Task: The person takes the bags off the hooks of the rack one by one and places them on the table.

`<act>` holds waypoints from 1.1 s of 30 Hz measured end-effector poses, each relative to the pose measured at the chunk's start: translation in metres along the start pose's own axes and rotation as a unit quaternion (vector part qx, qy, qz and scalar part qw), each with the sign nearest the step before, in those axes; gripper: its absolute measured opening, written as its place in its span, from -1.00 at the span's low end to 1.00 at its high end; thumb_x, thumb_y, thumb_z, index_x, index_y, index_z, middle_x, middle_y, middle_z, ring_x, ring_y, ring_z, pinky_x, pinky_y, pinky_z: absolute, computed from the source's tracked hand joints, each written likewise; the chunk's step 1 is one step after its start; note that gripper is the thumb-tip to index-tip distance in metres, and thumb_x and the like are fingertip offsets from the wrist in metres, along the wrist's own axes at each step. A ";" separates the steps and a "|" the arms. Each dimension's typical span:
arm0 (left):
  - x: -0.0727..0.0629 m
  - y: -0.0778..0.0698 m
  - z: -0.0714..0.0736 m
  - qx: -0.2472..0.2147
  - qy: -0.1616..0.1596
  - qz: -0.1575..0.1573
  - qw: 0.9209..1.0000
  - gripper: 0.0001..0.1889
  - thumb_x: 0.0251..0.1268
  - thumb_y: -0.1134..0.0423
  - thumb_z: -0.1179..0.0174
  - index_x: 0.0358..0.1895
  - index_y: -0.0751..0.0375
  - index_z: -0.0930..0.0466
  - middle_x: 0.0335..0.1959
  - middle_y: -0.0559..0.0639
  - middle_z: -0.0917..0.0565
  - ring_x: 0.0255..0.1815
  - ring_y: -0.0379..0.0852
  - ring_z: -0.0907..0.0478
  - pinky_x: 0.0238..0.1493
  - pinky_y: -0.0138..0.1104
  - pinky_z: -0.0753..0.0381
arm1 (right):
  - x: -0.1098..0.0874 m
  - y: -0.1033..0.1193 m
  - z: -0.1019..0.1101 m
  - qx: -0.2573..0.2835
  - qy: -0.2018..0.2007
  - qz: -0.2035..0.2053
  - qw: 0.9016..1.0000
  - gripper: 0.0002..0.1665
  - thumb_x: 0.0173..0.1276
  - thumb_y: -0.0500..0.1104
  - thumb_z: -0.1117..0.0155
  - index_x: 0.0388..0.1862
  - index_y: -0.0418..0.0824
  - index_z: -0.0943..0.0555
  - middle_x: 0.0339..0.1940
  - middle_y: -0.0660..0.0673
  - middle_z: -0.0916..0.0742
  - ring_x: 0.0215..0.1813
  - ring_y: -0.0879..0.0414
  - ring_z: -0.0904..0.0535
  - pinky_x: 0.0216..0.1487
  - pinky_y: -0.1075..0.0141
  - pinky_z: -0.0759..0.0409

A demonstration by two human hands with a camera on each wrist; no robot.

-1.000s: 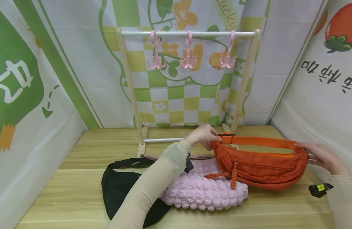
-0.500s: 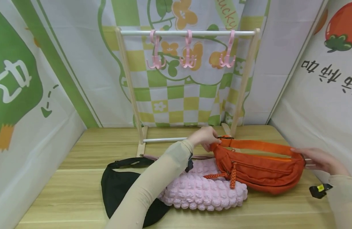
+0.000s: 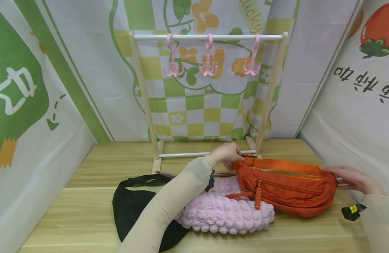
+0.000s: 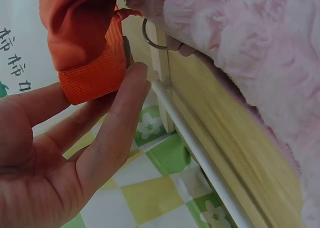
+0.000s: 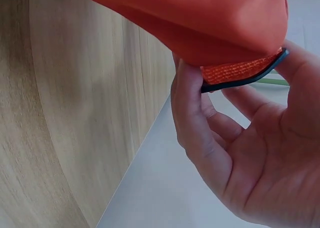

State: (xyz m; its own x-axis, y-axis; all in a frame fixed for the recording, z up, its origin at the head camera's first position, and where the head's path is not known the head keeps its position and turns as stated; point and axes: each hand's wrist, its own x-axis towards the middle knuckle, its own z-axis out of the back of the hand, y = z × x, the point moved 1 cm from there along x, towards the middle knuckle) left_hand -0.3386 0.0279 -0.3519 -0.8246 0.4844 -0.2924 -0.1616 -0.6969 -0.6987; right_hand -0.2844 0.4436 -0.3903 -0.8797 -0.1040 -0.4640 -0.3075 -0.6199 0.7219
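An orange belt bag [image 3: 286,189] with braided zipper pulls hangs between both hands at the right of the head view. My left hand [image 3: 227,154] pinches its left end, where webbing [image 4: 92,80] shows between thumb and fingers in the left wrist view. At the other end, my right hand [image 3: 354,177] grips the bag by its corner, beside a dark trim loop [image 5: 245,83] seen in the right wrist view. A pink puffy bag [image 3: 226,212] lies just left of the orange one, which overlaps its edge. Further left is a black bag [image 3: 134,207], partly hidden by my left forearm.
Behind the bags stands a wooden rack with a white top rail [image 3: 194,37]. Three pink hooks hang from it, including a middle hook [image 3: 208,59]. The wooden table [image 3: 74,211] is enclosed by printed cloth walls [image 3: 349,116].
Both hands and the orange belt bag have come down slightly, and its right end has shifted a little left. The pink and black bags stay in place.
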 end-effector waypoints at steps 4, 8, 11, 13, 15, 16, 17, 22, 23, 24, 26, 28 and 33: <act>0.003 0.000 -0.004 0.023 0.005 0.001 1.000 -0.81 0.35 0.22 -0.14 -0.32 0.27 -0.66 -0.61 0.08 -0.60 -0.45 0.06 -0.71 -0.49 -0.25 -0.71 | 0.000 -0.003 -0.001 -0.009 0.012 0.010 1.000 -0.18 0.48 0.15 0.09 0.36 -0.53 -0.21 0.03 -0.05 -0.61 -0.09 0.26 -0.59 -0.03 0.23 -0.65; 0.005 -0.001 -0.006 0.027 0.013 -0.001 1.000 -0.81 0.36 0.23 -0.13 -0.27 0.28 -0.67 -0.56 0.10 -0.62 -0.45 0.05 -0.71 -0.49 -0.26 -0.71 | -0.001 -0.005 -0.002 -0.028 0.009 0.005 1.000 -0.17 0.47 0.17 0.08 0.35 -0.53 -0.22 0.05 -0.12 -0.62 -0.06 0.20 -0.59 -0.02 0.22 -0.65; 0.005 -0.002 -0.007 0.024 0.015 0.000 1.000 -0.81 0.36 0.24 -0.12 -0.25 0.26 -0.68 -0.54 0.12 -0.64 -0.46 0.05 -0.71 -0.48 -0.25 -0.71 | -0.002 -0.006 -0.001 -0.043 0.003 0.004 0.999 -0.15 0.47 0.19 0.08 0.34 -0.54 -0.23 0.11 -0.29 -0.60 0.00 0.10 -0.60 0.00 0.17 -0.65; 0.005 -0.003 -0.008 0.025 0.016 -0.003 1.000 -0.81 0.35 0.23 -0.12 -0.25 0.26 -0.68 -0.52 0.13 -0.66 -0.47 0.05 -0.71 -0.47 -0.24 -0.71 | -0.004 -0.007 0.000 -0.050 0.011 0.014 0.999 -0.17 0.49 0.16 0.12 0.34 -0.55 -0.21 0.21 -0.45 -0.50 0.07 -0.01 -0.58 0.03 0.11 -0.63; 0.005 -0.004 -0.008 0.027 0.019 -0.005 0.999 -0.81 0.35 0.23 -0.12 -0.26 0.26 -0.68 -0.50 0.16 -0.68 -0.46 0.05 -0.71 -0.46 -0.24 -0.71 | -0.005 -0.008 0.002 -0.053 0.016 0.019 0.998 -0.21 0.51 0.14 0.13 0.34 -0.54 -0.23 0.26 -0.50 -0.44 0.08 -0.02 -0.56 0.04 0.10 -0.62; 0.005 -0.004 -0.008 0.029 0.021 -0.006 0.999 -0.80 0.35 0.23 -0.13 -0.25 0.27 -0.68 -0.49 0.17 -0.68 -0.45 0.05 -0.71 -0.46 -0.24 -0.71 | -0.005 -0.007 0.002 -0.054 0.018 0.020 0.998 -0.21 0.51 0.13 0.14 0.35 -0.54 -0.22 0.26 -0.50 -0.44 0.07 -0.01 -0.56 0.04 0.10 -0.62; 0.005 -0.005 -0.008 0.033 0.023 -0.008 0.999 -0.80 0.35 0.22 -0.13 -0.25 0.27 -0.68 -0.48 0.15 -0.68 -0.44 0.05 -0.71 -0.46 -0.25 -0.71 | -0.005 -0.008 0.002 -0.051 0.020 0.019 0.998 -0.22 0.51 0.13 0.14 0.34 -0.54 -0.22 0.22 -0.48 -0.48 0.05 0.01 -0.56 0.03 0.11 -0.63; 0.005 -0.006 -0.010 0.051 0.040 -0.026 0.998 -0.80 0.34 0.22 -0.15 -0.23 0.29 -0.68 -0.49 0.07 -0.64 -0.41 0.05 -0.71 -0.47 -0.27 -0.71 | -0.006 -0.010 0.002 -0.029 0.002 -0.018 0.999 -0.16 0.45 0.19 0.07 0.31 -0.53 -0.27 -0.08 -0.04 -0.63 -0.12 0.22 -0.59 -0.08 0.26 -0.66; 0.005 -0.007 -0.010 0.057 0.044 -0.031 0.997 -0.80 0.34 0.21 -0.16 -0.23 0.28 -0.68 -0.49 0.05 -0.63 -0.40 0.05 -0.71 -0.47 -0.28 -0.70 | -0.006 -0.011 0.002 -0.023 0.000 -0.021 1.000 -0.18 0.44 0.20 0.05 0.29 -0.51 -0.31 -0.12 0.03 -0.62 -0.14 0.24 -0.59 -0.10 0.28 -0.66; 0.005 -0.007 -0.011 0.061 0.048 -0.036 0.996 -0.80 0.34 0.21 -0.16 -0.23 0.29 -0.68 -0.48 0.05 -0.64 -0.39 0.05 -0.71 -0.47 -0.28 -0.70 | -0.007 -0.012 0.002 -0.022 -0.001 -0.024 0.999 -0.19 0.43 0.21 0.04 0.28 -0.49 -0.33 -0.14 0.05 -0.62 -0.15 0.25 -0.59 -0.10 0.29 -0.66; 0.005 -0.008 -0.011 0.077 0.052 -0.041 0.995 -0.80 0.33 0.20 -0.17 -0.23 0.27 -0.68 -0.44 0.06 -0.65 -0.37 0.04 -0.72 -0.47 -0.29 -0.70 | -0.008 -0.012 0.002 -0.020 -0.003 -0.027 0.999 -0.21 0.42 0.21 0.03 0.26 -0.46 -0.37 -0.17 0.09 -0.61 -0.16 0.27 -0.59 -0.11 0.30 -0.66; 0.004 -0.008 -0.012 0.085 0.055 -0.044 0.994 -0.81 0.32 0.20 -0.18 -0.21 0.25 -0.69 -0.39 0.06 -0.67 -0.35 0.05 -0.72 -0.46 -0.27 -0.71 | -0.009 -0.012 0.002 -0.020 -0.001 -0.026 0.999 -0.22 0.41 0.21 0.02 0.25 -0.45 -0.39 -0.17 0.10 -0.61 -0.16 0.27 -0.59 -0.11 0.30 -0.66; 0.002 -0.009 -0.014 0.092 0.069 -0.035 0.993 -0.84 0.27 0.25 -0.22 -0.18 0.25 -0.66 -0.35 0.05 -0.69 -0.36 0.07 -0.72 -0.41 -0.23 -0.72 | -0.009 -0.009 -0.001 -0.023 0.001 -0.024 0.999 -0.17 0.42 0.22 0.04 0.28 -0.50 -0.34 -0.13 0.06 -0.62 -0.15 0.27 -0.60 -0.08 0.28 -0.66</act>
State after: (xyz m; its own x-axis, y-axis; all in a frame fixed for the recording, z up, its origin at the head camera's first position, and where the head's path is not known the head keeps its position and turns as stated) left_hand -0.3315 0.0420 -0.3553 -0.7271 0.5948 -0.3429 -0.3236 -0.7374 -0.5929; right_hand -0.2729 0.4496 -0.3934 -0.8636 -0.0755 -0.4985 -0.3322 -0.6586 0.6752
